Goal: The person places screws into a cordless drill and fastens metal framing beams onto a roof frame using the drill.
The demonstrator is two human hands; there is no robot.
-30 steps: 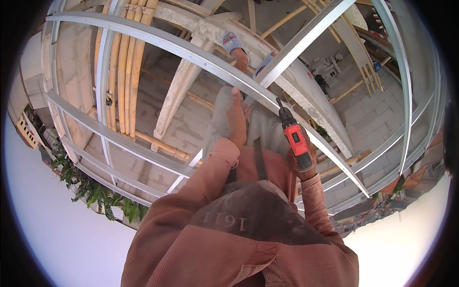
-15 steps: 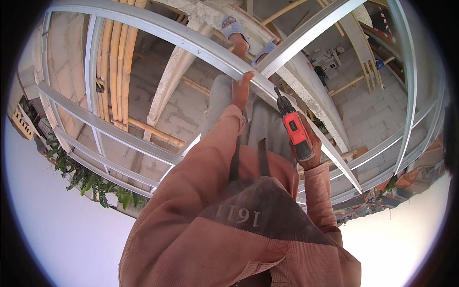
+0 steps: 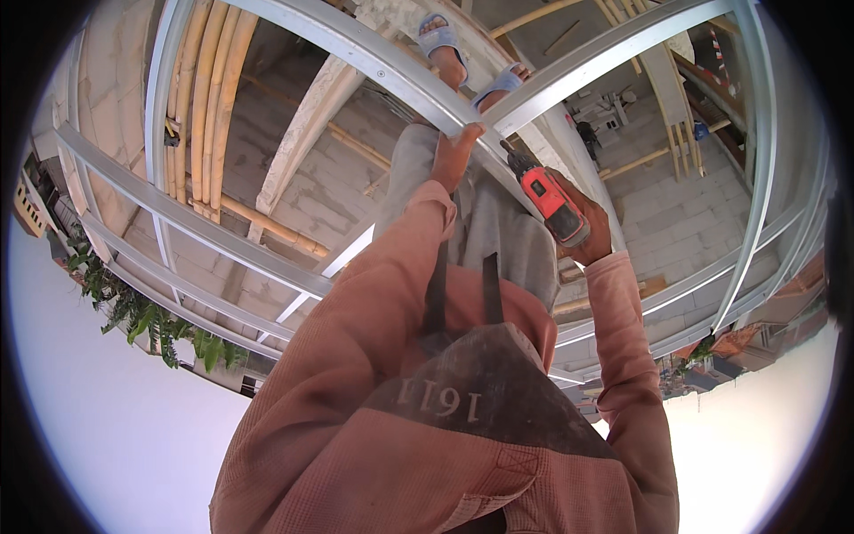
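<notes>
My left hand [image 3: 455,158] is closed on the edge of a silvery metal channel [image 3: 378,71], where a second metal channel [image 3: 605,67] meets it at an angle. My right hand [image 3: 594,222] is wrapped round the grip of a red and black cordless drill [image 3: 550,200]. Its chuck points up and left, and the tip lies close beside the joint, just right of my left hand. Whether the tip touches the metal I cannot tell. The right fingers are partly hidden behind the drill.
Further metal channels [image 3: 191,233] form a frame around me, high over a block floor [image 3: 694,214]. Below run a rough concrete beam [image 3: 298,147] and bamboo poles [image 3: 213,107]. My sandalled feet [image 3: 440,44] rest on a pale ledge. Plants [image 3: 147,325] grow at the left edge.
The drill has come up and slightly left, its tip nearer the joint, and my right forearm has shifted right. My left hand keeps its hold on the channel. The view has tilted slightly.
</notes>
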